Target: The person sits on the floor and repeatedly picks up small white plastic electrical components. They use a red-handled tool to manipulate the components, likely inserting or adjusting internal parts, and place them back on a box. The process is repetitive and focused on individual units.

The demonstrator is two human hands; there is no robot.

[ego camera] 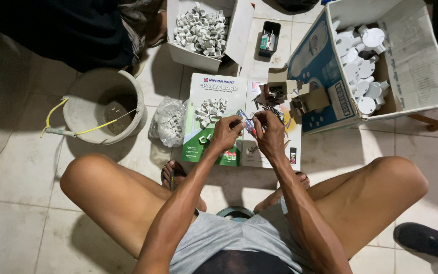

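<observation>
My left hand and my right hand meet above an open catalogue that lies on the tiled floor. Between their fingertips they hold a small screwdriver with a blue and red handle. The left fingers pinch its upper end; the right hand grips the lower part, and something tiny may be pinched there too, too small to tell. A little heap of white plastic clips rests on the catalogue just left of my hands.
A grey bucket with a yellow wire handle stands left, beside a clear bag of white clips. Behind are a clip-filled carton, small brown boxes of screws, and a large carton of round white junction boxes. A dark shoe shows at lower right.
</observation>
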